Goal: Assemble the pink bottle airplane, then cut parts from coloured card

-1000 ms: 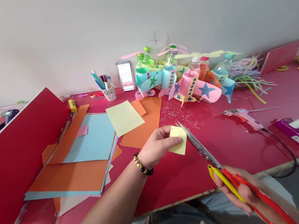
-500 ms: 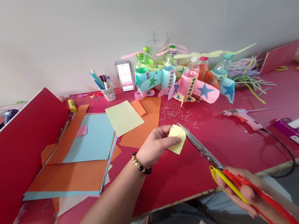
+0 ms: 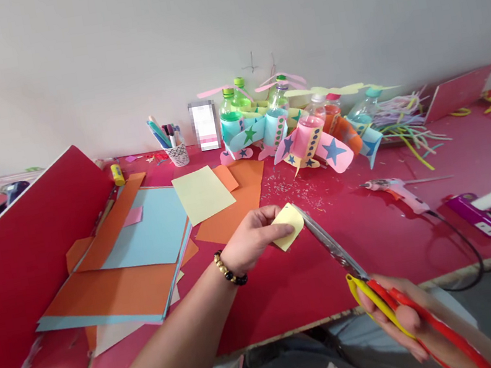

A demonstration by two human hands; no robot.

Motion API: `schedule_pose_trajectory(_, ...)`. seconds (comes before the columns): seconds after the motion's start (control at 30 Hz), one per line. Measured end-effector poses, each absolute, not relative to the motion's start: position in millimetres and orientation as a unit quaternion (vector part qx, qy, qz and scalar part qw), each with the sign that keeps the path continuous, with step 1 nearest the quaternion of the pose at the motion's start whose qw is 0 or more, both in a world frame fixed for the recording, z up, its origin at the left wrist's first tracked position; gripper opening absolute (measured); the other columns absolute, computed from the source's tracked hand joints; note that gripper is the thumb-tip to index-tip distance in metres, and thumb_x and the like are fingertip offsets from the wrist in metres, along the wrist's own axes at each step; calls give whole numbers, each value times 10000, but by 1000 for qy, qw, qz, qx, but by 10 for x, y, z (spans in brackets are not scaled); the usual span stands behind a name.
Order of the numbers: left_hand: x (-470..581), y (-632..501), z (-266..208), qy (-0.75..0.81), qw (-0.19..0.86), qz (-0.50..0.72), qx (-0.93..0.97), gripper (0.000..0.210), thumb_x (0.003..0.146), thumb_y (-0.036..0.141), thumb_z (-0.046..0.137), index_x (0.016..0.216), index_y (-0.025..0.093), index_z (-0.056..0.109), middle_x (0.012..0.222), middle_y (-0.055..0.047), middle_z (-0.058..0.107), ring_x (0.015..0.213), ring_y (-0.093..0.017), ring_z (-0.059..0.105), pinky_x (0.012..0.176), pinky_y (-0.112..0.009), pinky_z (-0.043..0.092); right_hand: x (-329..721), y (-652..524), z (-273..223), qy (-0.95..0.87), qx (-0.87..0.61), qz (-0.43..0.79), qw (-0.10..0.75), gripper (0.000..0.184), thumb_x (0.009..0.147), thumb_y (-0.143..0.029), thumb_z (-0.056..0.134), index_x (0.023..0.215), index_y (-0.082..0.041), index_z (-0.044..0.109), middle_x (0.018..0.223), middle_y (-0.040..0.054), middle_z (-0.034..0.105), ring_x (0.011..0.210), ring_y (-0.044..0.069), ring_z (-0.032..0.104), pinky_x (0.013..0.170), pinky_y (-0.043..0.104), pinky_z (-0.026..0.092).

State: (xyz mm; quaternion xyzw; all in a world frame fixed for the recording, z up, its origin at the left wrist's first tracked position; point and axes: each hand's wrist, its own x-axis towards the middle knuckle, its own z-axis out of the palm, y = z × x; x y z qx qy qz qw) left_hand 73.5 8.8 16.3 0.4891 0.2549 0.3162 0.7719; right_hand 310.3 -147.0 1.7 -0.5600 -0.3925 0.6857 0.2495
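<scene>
left grip (image 3: 255,240): yellow paper (image 3: 288,237) | right grip (image 3: 407,315): scissors (image 3: 330,242), blades at paper's edge

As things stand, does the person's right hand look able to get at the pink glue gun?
Probably, though the right hand holds scissors and may need freeing first; nothing visible blocks the way to the pink glue gun, whose cord curves off rightward.

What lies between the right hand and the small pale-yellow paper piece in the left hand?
In the head view, the silvery metal blades of the red-and-yellow-handled scissors lie between the right hand and the small pale-yellow paper piece.
</scene>
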Motion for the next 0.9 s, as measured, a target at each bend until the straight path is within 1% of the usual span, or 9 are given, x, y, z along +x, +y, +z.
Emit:
schedule_pose_trajectory(0.1,729,95,167,258,770,318,489,235,701,306,751,728,120,611,660,-16,637,529,-89,573,546,-218,449,3086,-1475,35,-408,-563,671,258,710,477,-841,624,760,-209,470,499,-94,394,306,29,292,367,200,193)
schedule_pose_trajectory(0.27,705,105,180,281,763,327,482,227,710,295,739,710,129,586,656,-19,641,527,-99,592,533,-213,458,3045,-1458,115,-443,-568,647,249,687,566,-857,563,771,-213,440,432,-122,325,318,28,222,373,199,180)
schedule_pose_trajectory(0.43,665,135,226,306,759,350,455,225,671,274,753,699,132,580,675,-25,650,535,-98,592,516,-208,484,3020,-1407,164,-468,-568,629,251,710,598,-899,471,780,-213,430,474,-114,303,346,33,209,369,204,164)
schedule_pose_trajectory(0.53,636,167,240,311,759,366,438,225,658,270,757,729,131,594,660,-20,650,528,-97,595,518,-203,492,3011,-1358,154,-480,-565,616,266,686,628,-884,467,786,-217,438,469,-111,284,362,41,197,384,212,156)
schedule_pose_trajectory(0.67,608,210,226,320,756,383,425,221,659,270,756,745,129,610,661,-18,651,516,-92,594,522,-203,503,3016,-1277,117,-488,-544,630,263,648,648,-860,488,782,-227,450,476,-104,256,363,49,179,386,223,140)
schedule_pose_trajectory(0.9,597,236,183,325,745,416,409,224,675,274,744,805,126,636,762,-43,677,555,-94,598,517,-211,534,3001,-1204,127,-510,-541,622,247,646,671,-867,439,779,-231,430,483,-106,258,355,52,185,381,221,141)
